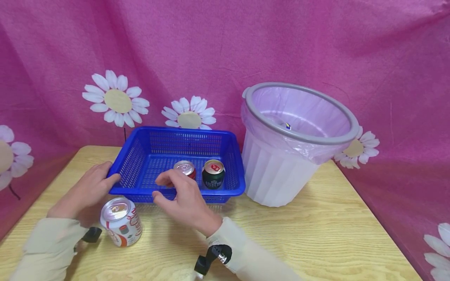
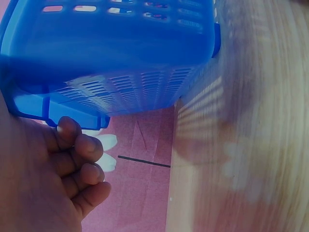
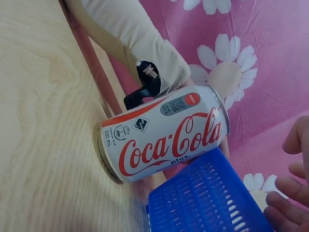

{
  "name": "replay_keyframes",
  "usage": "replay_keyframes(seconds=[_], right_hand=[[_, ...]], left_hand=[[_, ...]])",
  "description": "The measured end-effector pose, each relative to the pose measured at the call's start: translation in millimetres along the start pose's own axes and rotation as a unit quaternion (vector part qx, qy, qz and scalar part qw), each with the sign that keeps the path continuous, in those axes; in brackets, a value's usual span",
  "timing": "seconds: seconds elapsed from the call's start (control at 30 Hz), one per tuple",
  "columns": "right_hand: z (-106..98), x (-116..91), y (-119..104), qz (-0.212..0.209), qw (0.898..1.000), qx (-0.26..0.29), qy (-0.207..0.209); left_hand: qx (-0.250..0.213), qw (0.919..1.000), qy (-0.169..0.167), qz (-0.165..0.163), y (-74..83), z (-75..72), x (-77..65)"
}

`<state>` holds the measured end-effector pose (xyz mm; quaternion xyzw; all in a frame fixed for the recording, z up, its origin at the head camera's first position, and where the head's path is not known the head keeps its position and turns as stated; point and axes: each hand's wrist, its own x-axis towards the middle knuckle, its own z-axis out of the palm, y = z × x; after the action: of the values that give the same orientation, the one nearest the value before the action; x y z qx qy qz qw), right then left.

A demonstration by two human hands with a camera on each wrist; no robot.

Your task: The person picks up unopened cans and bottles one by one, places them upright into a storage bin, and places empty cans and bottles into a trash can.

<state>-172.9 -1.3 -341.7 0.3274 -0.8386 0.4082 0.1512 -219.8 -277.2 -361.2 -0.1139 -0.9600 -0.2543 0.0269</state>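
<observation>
A blue plastic basket stands on the table. My left hand grips its left rim near the front corner; in the left wrist view the fingers curl beside the outer wall. Inside the basket, toward the right, stand a red can and a dark green can. My right hand hovers over the front rim, thumb and fingers apart and holding nothing, partly hiding the red can. A white Coca-Cola can stands upright before the basket's front left corner, between my forearms.
A pale bin with a grey rim and a clear liner stands right of the basket; a small yellow and blue item shows inside. Pink flowered cloth hangs behind the wooden table.
</observation>
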Motion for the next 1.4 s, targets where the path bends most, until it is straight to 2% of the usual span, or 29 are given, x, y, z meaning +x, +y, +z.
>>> replay_keyframes(seconds=[0.33, 0.7, 1.1, 1.3, 1.4], right_hand=[[7, -3, -5, -0.026, 0.999, 0.018, 0.013], [16, -7, -12, -0.008, 0.998, 0.044, -0.050], [28, -12, -18, -0.022, 0.995, 0.059, -0.082], [36, -15, -18, -0.034, 0.994, 0.048, -0.089], [38, -15, -18, -0.043, 0.995, 0.019, -0.092]], left_hand=[[0.004, 0.9999, 0.009, 0.007, -1.6, -0.5, 0.3], [0.000, 0.9999, -0.006, -0.010, 0.4, 0.7, -1.0], [0.011, 0.9999, 0.011, 0.006, -0.2, 0.5, 0.4], [0.014, 0.9997, 0.018, 0.009, -1.5, 0.5, 0.2], [0.016, 0.9997, 0.018, 0.008, -1.4, 0.4, 0.0]])
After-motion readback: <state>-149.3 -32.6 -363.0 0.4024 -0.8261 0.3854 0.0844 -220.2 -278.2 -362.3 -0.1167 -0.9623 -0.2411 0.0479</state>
